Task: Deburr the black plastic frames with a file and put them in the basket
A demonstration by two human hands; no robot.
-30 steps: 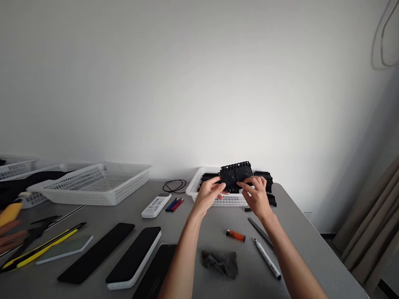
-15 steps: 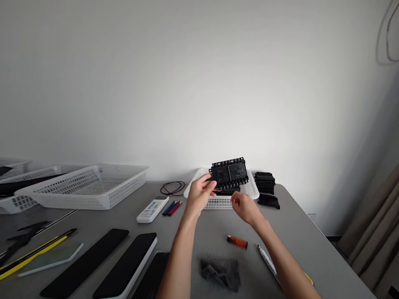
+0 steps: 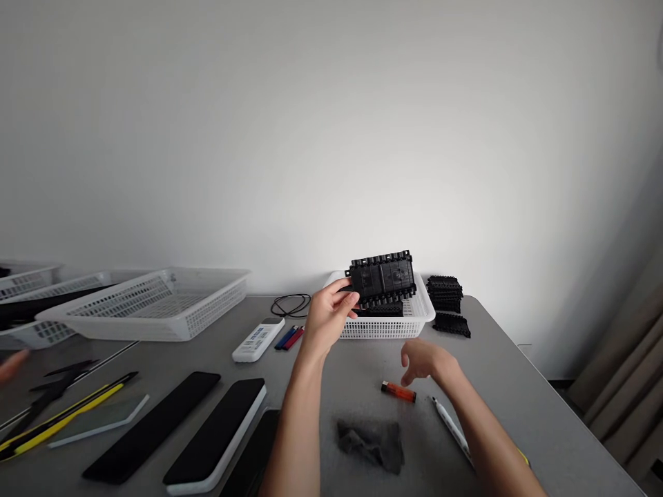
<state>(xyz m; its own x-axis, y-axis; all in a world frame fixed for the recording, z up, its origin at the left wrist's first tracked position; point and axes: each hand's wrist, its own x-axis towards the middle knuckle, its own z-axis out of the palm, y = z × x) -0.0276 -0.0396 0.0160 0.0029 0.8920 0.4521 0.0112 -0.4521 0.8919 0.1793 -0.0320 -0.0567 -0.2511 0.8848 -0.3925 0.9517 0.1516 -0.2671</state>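
Blk toothed panel (image 3: 383, 278) is up over or just before white basket (image 3: 386, 328), pinched at one end by raised L hand (image 3: 331, 310), while R hand (image 3: 427, 359), wrist bent, fingers loosely parted, hangs nr orange lighter (image 3: 398, 391), w/ open counter (image 3: 543, 421) to R edge.

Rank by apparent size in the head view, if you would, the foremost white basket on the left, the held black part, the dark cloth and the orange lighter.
1. Foremost white basket
2. Held black part and dark cloth: too alike to rank, the cloth being nearer the camera
3. Orange lighter
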